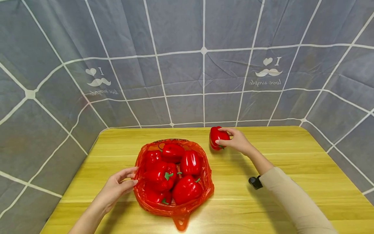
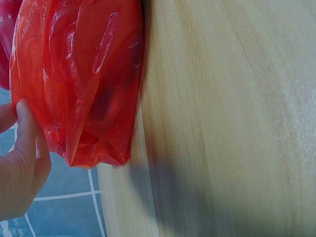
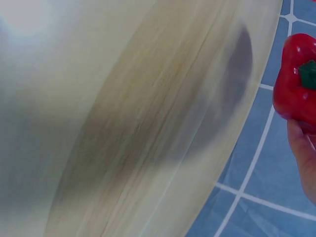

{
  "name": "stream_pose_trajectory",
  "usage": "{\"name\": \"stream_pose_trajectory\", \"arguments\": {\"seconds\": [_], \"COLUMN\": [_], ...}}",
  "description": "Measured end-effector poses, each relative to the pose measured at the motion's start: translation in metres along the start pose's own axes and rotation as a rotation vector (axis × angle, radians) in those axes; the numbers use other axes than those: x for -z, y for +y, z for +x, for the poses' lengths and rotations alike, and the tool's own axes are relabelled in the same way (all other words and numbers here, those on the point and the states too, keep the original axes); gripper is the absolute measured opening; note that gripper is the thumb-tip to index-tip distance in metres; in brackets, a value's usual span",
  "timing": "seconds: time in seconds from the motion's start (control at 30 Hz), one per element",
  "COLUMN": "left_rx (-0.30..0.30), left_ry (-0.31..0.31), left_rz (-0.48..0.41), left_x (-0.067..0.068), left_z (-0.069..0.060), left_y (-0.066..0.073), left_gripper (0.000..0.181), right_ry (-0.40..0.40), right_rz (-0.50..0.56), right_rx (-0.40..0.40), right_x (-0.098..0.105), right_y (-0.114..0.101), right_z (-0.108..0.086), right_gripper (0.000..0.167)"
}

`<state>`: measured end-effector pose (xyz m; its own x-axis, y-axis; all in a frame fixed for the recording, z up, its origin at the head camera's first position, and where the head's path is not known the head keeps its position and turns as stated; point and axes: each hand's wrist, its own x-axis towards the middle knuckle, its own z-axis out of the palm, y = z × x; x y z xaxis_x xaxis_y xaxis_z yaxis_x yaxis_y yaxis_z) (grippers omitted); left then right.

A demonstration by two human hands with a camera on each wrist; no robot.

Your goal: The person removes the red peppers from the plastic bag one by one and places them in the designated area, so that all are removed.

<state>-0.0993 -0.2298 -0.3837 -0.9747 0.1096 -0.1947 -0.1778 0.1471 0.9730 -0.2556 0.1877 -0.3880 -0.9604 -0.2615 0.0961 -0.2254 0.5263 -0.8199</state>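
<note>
A red plastic bag (image 1: 208, 191) stands with its mouth spread wide, holding several glossy red bell peppers (image 1: 187, 190) with green stems. At the bag's left side is my left hand (image 1: 115, 188), its fingers and thumb apart and the fingertips against the plastic; the left wrist view shows this contact on the bag (image 2: 74, 74) too. My right hand (image 1: 238, 141) grips a single red bell pepper (image 1: 215, 135) near the table's far edge, right of the bag. In the right wrist view, that pepper (image 3: 294, 94) shows its green stem, and much of the hand is cut off.
Everything is over a yellow wood-grain table (image 1: 117, 146). A grey curtain (image 1: 181, 78) with white grid lines rises behind and beside it. A small black device (image 1: 255, 182) sits by the right wrist. One bag handle (image 1: 181, 222) lies toward the front edge.
</note>
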Motion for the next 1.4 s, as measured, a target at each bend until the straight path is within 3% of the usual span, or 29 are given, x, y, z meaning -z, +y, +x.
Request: {"name": "stream_pose_trajectory", "arguments": {"seconds": [0.37, 0.73, 1.4], "left_rx": [-0.003, -0.007, -0.011], "left_ry": [0.001, -0.008, -0.014], "left_rz": [-0.007, -0.017, -0.018], "left_x": [0.000, -0.001, 0.001], "left_z": [0.001, 0.000, 0.000], "left_y": [-0.001, 0.000, -0.002], "left_gripper": [0.052, 0.053, 0.053], "right_ry": [0.038, 0.060, 0.060], "right_rz": [-0.062, -0.040, -0.036], "right_rx": [0.033, -0.003, -0.075], "right_x": [-0.006, -0.016, -0.017], "right_y": [0.009, 0.019, 0.027], "right_z": [0.017, 0.024, 0.043], "right_gripper": [0.055, 0.055, 0.058]}}
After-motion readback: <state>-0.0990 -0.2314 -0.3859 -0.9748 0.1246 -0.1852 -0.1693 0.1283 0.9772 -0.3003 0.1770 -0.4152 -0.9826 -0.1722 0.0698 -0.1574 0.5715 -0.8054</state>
